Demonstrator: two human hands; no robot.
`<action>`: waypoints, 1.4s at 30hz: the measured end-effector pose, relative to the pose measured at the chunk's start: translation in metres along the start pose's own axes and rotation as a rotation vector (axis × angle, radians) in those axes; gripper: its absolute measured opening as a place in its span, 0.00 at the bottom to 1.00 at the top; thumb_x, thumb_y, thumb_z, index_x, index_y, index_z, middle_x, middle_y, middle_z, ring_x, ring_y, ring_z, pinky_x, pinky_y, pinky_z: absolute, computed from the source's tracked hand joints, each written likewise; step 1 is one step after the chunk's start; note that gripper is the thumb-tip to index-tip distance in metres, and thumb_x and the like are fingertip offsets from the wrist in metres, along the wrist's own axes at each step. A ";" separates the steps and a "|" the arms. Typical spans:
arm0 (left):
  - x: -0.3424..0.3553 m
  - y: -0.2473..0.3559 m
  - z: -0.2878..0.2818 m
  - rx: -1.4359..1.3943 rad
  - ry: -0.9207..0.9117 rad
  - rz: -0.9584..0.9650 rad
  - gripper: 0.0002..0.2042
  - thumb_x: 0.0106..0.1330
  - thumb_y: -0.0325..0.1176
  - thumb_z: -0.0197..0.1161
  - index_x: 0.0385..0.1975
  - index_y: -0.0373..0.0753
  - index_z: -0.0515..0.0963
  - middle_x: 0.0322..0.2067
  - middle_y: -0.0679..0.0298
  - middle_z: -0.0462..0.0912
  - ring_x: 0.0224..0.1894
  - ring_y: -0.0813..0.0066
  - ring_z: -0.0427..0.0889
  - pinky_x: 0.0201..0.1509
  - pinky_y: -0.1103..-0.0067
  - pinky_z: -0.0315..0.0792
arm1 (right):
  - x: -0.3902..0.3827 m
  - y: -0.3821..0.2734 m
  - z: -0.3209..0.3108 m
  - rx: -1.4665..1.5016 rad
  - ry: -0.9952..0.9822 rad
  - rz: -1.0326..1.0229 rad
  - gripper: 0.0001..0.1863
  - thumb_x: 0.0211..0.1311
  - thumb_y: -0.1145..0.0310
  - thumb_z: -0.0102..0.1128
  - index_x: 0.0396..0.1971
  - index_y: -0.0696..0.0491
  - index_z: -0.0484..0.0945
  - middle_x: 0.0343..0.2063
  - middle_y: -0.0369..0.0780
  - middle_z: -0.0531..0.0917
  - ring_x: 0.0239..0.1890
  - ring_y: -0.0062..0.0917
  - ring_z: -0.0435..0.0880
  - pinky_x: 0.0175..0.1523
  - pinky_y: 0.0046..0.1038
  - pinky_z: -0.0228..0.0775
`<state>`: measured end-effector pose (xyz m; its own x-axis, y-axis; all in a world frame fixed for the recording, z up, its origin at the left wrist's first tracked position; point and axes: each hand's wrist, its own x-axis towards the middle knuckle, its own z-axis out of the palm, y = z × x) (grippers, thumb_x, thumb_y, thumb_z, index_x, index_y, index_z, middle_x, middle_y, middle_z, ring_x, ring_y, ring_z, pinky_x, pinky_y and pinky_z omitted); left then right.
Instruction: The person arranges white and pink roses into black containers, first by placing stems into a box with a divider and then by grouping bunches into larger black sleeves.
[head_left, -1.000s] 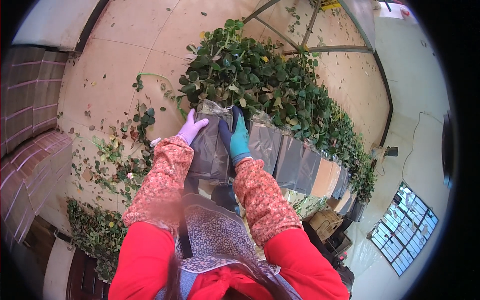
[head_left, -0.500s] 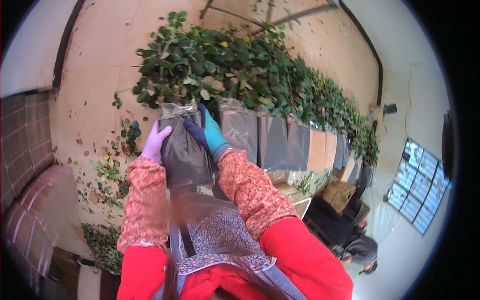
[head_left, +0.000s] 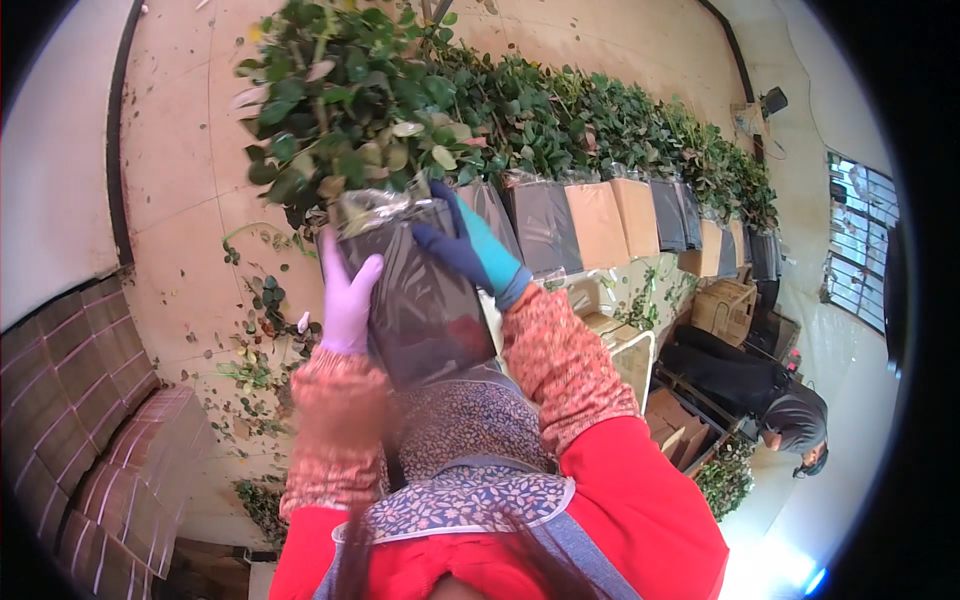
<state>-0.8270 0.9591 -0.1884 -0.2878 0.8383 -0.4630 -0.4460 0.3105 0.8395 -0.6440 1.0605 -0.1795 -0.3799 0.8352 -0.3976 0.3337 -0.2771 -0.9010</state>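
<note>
Package [head_left: 430,310], dark, clear-wrapped: held in front of the apron [head_left: 470,430]; leaves [head_left: 345,110] at its far end. Left hand [head_left: 348,300], lilac glove: fingers gripping the package's left side, thumb over the near face. Right hand [head_left: 475,245], teal and navy glove: gripping the right side; undersides of the fingers hidden. Reddish patch low on the wrap; reflection or contents, cannot tell. Support under the row of packages [head_left: 545,225] not visible. Floor [head_left: 165,250] tan, littered with leaf scraps. Strapped cartons [head_left: 65,400], left, cut off by the dark rim. Barred window [head_left: 860,235], right, partly cut off; co-worker [head_left: 792,412] below it.
</note>
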 end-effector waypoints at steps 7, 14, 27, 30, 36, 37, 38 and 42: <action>0.088 -0.081 0.014 0.343 0.071 -0.222 0.48 0.63 0.49 0.69 0.73 0.28 0.49 0.70 0.44 0.60 0.71 0.57 0.62 0.73 0.70 0.56 | 0.062 0.089 -0.015 0.125 0.032 0.310 0.55 0.61 0.50 0.70 0.74 0.64 0.44 0.68 0.51 0.65 0.68 0.32 0.67 0.71 0.29 0.59; 0.088 -0.084 0.010 0.478 0.089 -0.232 0.48 0.63 0.52 0.68 0.74 0.30 0.49 0.72 0.45 0.57 0.73 0.58 0.59 0.74 0.71 0.54 | 0.055 0.091 -0.020 0.267 -0.030 0.248 0.52 0.62 0.52 0.68 0.73 0.65 0.47 0.63 0.47 0.71 0.63 0.28 0.73 0.68 0.26 0.63; 0.082 -0.073 -0.014 0.011 -0.056 -0.426 0.35 0.70 0.46 0.60 0.73 0.41 0.55 0.64 0.58 0.69 0.63 0.63 0.70 0.67 0.68 0.66 | 0.044 0.107 -0.010 0.296 0.112 0.274 0.57 0.56 0.41 0.69 0.71 0.66 0.53 0.70 0.55 0.62 0.73 0.42 0.61 0.75 0.35 0.52; 0.079 -0.066 -0.016 -0.028 -0.090 -0.461 0.32 0.67 0.47 0.62 0.69 0.42 0.64 0.60 0.60 0.74 0.59 0.64 0.75 0.62 0.67 0.70 | 0.033 0.075 -0.014 0.263 0.077 0.245 0.59 0.55 0.39 0.68 0.72 0.67 0.51 0.71 0.56 0.61 0.73 0.43 0.60 0.75 0.35 0.51; 0.048 -0.023 -0.005 -0.038 -0.236 -0.356 0.32 0.66 0.46 0.64 0.68 0.41 0.65 0.58 0.60 0.76 0.56 0.62 0.78 0.61 0.66 0.73 | -0.004 0.038 -0.027 0.346 0.008 0.046 0.52 0.60 0.43 0.63 0.71 0.66 0.54 0.69 0.55 0.64 0.71 0.39 0.63 0.74 0.32 0.53; 0.038 -0.014 0.003 -0.049 -0.269 -0.355 0.33 0.66 0.43 0.62 0.70 0.41 0.61 0.60 0.59 0.73 0.58 0.61 0.76 0.62 0.66 0.71 | -0.014 0.033 -0.032 0.306 0.014 0.072 0.52 0.60 0.43 0.62 0.71 0.66 0.54 0.69 0.55 0.64 0.71 0.39 0.64 0.74 0.32 0.53; 0.025 -0.005 0.012 -0.071 -0.291 -0.338 0.34 0.66 0.40 0.61 0.71 0.41 0.58 0.62 0.58 0.71 0.60 0.61 0.74 0.64 0.66 0.70 | -0.028 0.028 -0.039 0.267 0.020 0.098 0.51 0.61 0.43 0.62 0.71 0.66 0.54 0.69 0.55 0.64 0.71 0.39 0.64 0.73 0.32 0.53; -0.031 0.009 0.065 -0.080 -0.303 -0.289 0.35 0.67 0.34 0.58 0.74 0.40 0.52 0.65 0.56 0.66 0.64 0.59 0.70 0.68 0.65 0.67 | -0.073 0.013 -0.072 0.247 0.071 -0.031 0.44 0.64 0.48 0.62 0.70 0.63 0.57 0.68 0.53 0.67 0.69 0.37 0.66 0.73 0.31 0.54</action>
<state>-0.7667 0.9648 -0.1479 0.1158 0.8192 -0.5618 -0.5394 0.5268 0.6569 -0.5500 1.0296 -0.1495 -0.3222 0.8740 -0.3638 0.0988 -0.3512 -0.9311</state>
